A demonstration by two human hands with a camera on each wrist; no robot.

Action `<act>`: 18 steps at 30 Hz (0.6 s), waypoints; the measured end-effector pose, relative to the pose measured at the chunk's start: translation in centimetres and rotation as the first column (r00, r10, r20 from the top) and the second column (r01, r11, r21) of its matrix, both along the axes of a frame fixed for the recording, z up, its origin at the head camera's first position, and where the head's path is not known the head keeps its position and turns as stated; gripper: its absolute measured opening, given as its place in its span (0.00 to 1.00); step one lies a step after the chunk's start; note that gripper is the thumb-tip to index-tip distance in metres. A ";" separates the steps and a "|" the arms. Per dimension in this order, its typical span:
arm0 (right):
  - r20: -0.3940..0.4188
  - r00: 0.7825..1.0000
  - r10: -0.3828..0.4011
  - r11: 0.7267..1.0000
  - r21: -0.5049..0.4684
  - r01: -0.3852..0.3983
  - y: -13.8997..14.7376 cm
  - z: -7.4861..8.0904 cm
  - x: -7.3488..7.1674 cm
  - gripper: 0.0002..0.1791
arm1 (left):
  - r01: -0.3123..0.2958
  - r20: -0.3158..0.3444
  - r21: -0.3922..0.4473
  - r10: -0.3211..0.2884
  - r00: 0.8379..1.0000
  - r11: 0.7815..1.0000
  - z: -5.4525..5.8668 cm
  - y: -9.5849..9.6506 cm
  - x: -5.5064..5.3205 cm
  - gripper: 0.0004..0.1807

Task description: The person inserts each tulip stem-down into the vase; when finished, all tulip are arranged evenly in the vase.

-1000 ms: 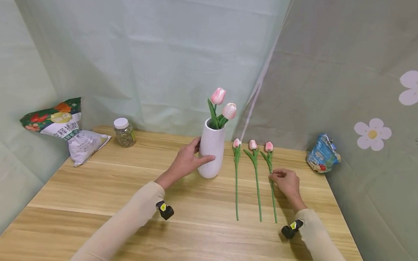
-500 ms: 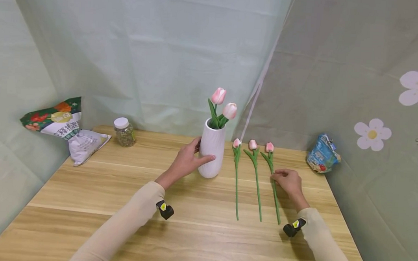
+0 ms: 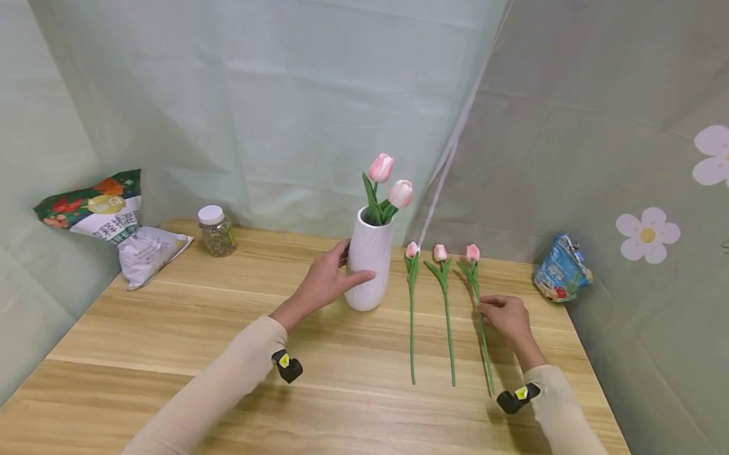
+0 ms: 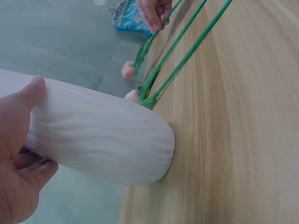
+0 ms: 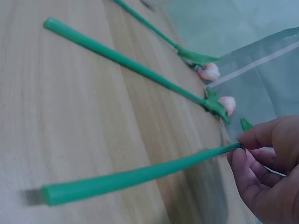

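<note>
A white ribbed vase (image 3: 372,259) stands upright on the wooden table, with two pink tulips (image 3: 381,168) in it. My left hand (image 3: 320,281) grips the vase from its left side, thumb across the front; some fingertips are hidden behind it. To the vase's right, a left tulip (image 3: 412,319) and a middle tulip (image 3: 448,321) lie side by side. Between thumb and fingers, my right hand (image 3: 508,319) pinches the stem of the rightmost tulip (image 5: 126,179). In the left wrist view this tulip looks raised off the table, its pink head pointing away.
A clear jar (image 3: 218,233) with a white lid stands at the back left, beside a tied bag (image 3: 117,225) with a floral print. A crumpled blue packet (image 3: 562,269) sits at the back right edge. Fabric walls (image 3: 284,99) enclose the table.
The rightmost tulip has shifted slightly right, its stem end swinging toward my right wrist and lifting. My right hand has moved a little right with it. The left hand and vase stay put.
</note>
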State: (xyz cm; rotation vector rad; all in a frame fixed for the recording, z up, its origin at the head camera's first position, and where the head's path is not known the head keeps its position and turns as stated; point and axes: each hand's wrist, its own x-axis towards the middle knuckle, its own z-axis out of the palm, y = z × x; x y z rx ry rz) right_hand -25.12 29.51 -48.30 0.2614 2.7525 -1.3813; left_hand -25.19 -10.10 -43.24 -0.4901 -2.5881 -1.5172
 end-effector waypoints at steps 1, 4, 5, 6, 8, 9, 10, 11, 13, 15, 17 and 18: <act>-0.004 1.000 0.005 1.000 0.002 -0.005 0.0 0.2 0.1 0.20 | 0.001 0.003 0.002 -0.001 1.000 1.000 0.0 0.0 0.0 0.46; -0.023 1.000 0.021 1.000 -0.007 -0.021 0.0 0.9 0.5 0.21 | 0.005 0.006 0.006 -0.005 1.000 1.000 0.0 -0.1 0.1 0.47; -0.030 0.999 0.022 1.000 -0.012 -0.022 0.0 1.2 0.6 0.21 | 0.005 0.006 0.005 -0.005 1.000 1.000 0.0 -0.1 0.1 0.47; -0.039 0.999 0.022 0.999 -0.022 -0.023 0.0 1.5 0.7 0.21 | 0.006 0.005 0.006 -0.006 1.000 1.000 0.0 -0.1 0.1 0.47; -0.056 0.998 0.016 0.999 -0.041 -0.018 -0.2 2.2 0.8 0.22 | 0.006 0.004 0.006 -0.006 1.000 1.000 0.0 0.0 0.1 0.47; -0.065 0.998 0.009 0.998 -0.054 -0.012 -0.2 2.5 0.8 0.21 | 0.004 0.003 0.006 -0.004 1.000 1.000 0.0 0.0 0.1 0.46; -0.072 0.997 0.005 0.998 -0.061 -0.010 -0.3 2.8 0.9 0.22 | 0.003 0.002 0.006 -0.003 1.000 1.000 0.0 0.0 0.0 0.46; -0.080 0.997 0.003 0.998 -0.069 -0.009 -0.3 3.0 0.9 0.22 | 0.001 -0.002 0.005 -0.001 1.000 1.000 0.0 0.0 0.0 0.46; -0.091 0.996 0.001 0.996 -0.088 -0.009 -0.4 3.6 0.9 0.22 | -0.004 -0.012 0.003 0.004 1.000 1.000 0.0 0.0 0.0 0.46; -0.114 0.994 0.005 0.993 -0.115 -0.018 -0.4 4.0 0.9 0.21 | -0.007 -0.021 0.001 0.007 1.000 1.000 0.0 0.0 0.0 0.46; -0.140 0.990 0.011 0.990 -0.141 -0.031 -0.4 4.4 0.9 0.21 | -0.007 -0.027 0.001 0.007 1.000 1.000 0.0 0.0 0.0 0.45; -0.157 0.987 0.014 0.988 -0.149 -0.038 -0.4 4.6 0.9 0.21 | -0.007 -0.026 0.001 0.007 1.000 1.000 -0.1 0.0 -0.1 0.45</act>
